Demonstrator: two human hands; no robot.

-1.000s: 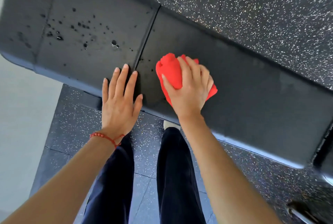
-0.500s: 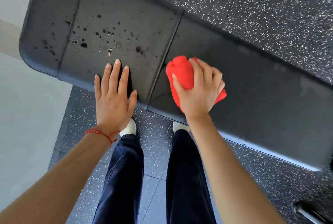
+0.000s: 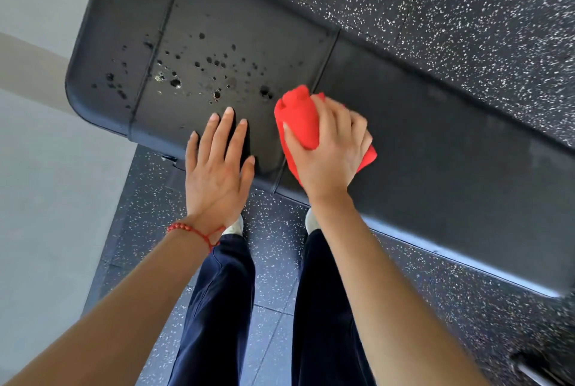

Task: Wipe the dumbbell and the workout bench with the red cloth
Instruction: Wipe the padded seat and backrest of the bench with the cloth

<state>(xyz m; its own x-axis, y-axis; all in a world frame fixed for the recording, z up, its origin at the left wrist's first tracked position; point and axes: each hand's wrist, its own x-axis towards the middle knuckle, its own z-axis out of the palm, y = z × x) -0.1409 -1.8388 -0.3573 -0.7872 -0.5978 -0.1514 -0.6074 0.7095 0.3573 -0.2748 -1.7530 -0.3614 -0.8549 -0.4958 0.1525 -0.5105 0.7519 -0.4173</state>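
Red cloth (image 3: 300, 124) is sitting bunched on the black workout bench (image 3: 435, 143) at its seam, the right hand (image 3: 329, 149) gripping it, the left hand (image 3: 217, 165) resting flat and open; wiping left risks smearing the droplets (image 3: 214, 65) unevenly.

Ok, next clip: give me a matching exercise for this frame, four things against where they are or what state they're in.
Things:
1. left hand
2. right hand
3. red cloth
4. droplets

States:
A. bunched at the bench seam
B. scattered on the left pad, unwiped
C. flat on the bench, fingers straight
D. grips the cloth

Pairs: 1-C, 2-D, 3-A, 4-B
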